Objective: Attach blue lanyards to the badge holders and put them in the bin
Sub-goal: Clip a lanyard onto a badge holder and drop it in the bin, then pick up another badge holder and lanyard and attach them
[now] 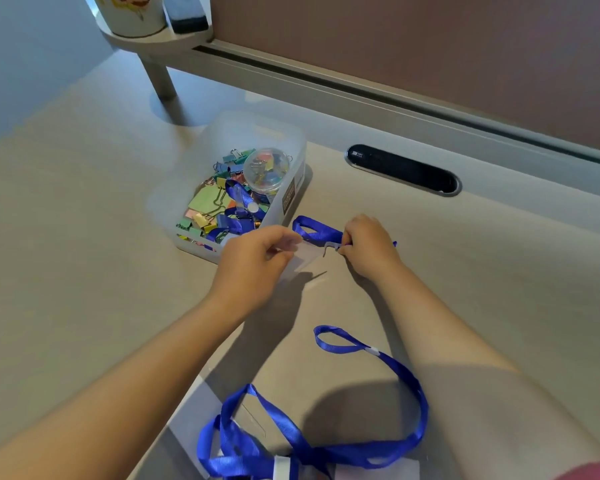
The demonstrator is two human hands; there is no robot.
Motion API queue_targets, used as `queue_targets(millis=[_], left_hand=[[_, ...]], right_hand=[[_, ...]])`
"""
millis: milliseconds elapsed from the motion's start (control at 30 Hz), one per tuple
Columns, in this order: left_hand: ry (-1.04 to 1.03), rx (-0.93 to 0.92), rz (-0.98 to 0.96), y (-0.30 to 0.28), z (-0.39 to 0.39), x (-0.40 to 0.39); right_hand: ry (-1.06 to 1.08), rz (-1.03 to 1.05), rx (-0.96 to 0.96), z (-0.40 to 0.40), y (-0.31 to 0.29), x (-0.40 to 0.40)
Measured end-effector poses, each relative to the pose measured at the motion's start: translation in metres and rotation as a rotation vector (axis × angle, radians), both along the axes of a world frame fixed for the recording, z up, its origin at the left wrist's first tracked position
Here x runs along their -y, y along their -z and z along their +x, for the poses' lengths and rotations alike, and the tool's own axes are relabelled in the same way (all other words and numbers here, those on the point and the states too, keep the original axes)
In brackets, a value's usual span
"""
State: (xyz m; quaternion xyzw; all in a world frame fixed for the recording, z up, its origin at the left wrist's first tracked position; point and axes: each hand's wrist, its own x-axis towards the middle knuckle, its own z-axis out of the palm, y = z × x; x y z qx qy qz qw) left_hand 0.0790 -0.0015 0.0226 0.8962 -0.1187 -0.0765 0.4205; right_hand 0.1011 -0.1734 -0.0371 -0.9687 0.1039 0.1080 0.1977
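My left hand (257, 252) pinches a clear plastic badge holder (303, 259) just above the desk. My right hand (368, 245) grips the metal hook (330, 247) of a blue lanyard (314, 230), the hook's tip close to the holder's top edge. The translucent bin (293, 157) stands just beyond my left hand, with a blue lanyard and badge holder (241, 207) lying inside on coloured binder clips. Another blue lanyard (409, 379) loops across the near desk. A bunch of blue ribbon (243, 448) lies over more clear holders (378, 471) at the bottom edge.
A round clear tub of clips (265, 169) sits in the bin. A black oval cable port (402, 169) lies in the desk behind my right hand. A small raised shelf (153, 39) with a mug stands at the back left, and a partition wall (430, 46) runs along the back.
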Motion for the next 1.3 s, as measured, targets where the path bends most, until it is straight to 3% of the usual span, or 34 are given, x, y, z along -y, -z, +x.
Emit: queue_targets(millis=[200, 400, 733, 833, 967, 1067, 1300], left_hand=[[-0.054, -0.017, -0.069, 0.001, 0.000, -0.007], [-0.283, -0.124, -0.345, -0.014, -0.005, -0.029], [-0.505, -0.080, -0.474, -0.032, 0.001, -0.107], [-0.513, -0.062, -0.437, -0.031, 0.014, -0.129], [-0.500, -0.041, -0.417, -0.029, 0.031, -0.146], [-0.486, -0.019, -0.389, -0.029, 0.038, -0.147], [-0.351, 0.032, -0.347, -0.039, 0.026, -0.110]], right_hand=[[0.204, 0.222, 0.003, -0.021, 0.000, -0.007], [0.348, 0.340, 0.062, -0.022, -0.040, -0.007], [0.188, 0.716, 0.370, 0.032, -0.112, -0.107], [0.141, 0.602, 0.323, 0.055, -0.098, -0.135], [0.133, 0.264, 0.034, 0.071, -0.071, -0.145], [0.080, 0.139, -0.077, 0.070, -0.070, -0.146], [0.054, 0.153, 0.153, 0.029, -0.103, -0.112]])
